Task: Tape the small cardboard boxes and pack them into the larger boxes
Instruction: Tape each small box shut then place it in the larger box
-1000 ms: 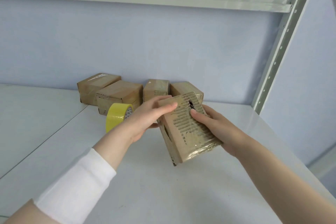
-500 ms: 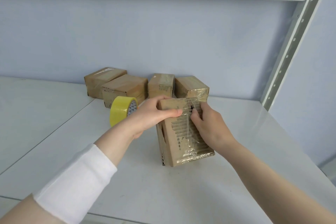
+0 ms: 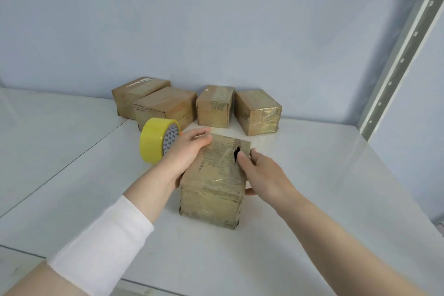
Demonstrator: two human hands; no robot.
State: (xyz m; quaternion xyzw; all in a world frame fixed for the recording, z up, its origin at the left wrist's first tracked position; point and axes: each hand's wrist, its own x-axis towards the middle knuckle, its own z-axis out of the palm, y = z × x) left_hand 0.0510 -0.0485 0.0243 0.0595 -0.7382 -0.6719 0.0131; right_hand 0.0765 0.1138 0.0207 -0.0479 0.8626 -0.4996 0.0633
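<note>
In the head view, the small box (image 3: 213,185) stands flat on the white table (image 3: 312,187), in the middle and near the person. It is brown cardboard wrapped in clear shiny tape. On its top face the outer paper is torn away, so the ribs of the cardboard show in rows, and there is a dark hole at the right part of this face. No print on it can be read.

The left hand (image 3: 185,154) holds the left side of the small box, with its fingers close together and curled over the far top edge. The right hand (image 3: 262,173) holds the right side: its fingers lie together on the top, one fingertip just at the hole, and the thumb is bent against the right wall.

Just left of the left hand, a yellow tape roll (image 3: 156,143) stands on its edge; its core has a pattern of small triangles but no readable words. Far behind, four boxes (image 3: 215,106) sit in a row by the blue wall (image 3: 216,31). The leftmost has a white label (image 3: 140,81), too small to read. A grey metal post (image 3: 403,55) with holes rises at the right.

Half a second ago the small box was tipped up on its near end; now it lies level.
</note>
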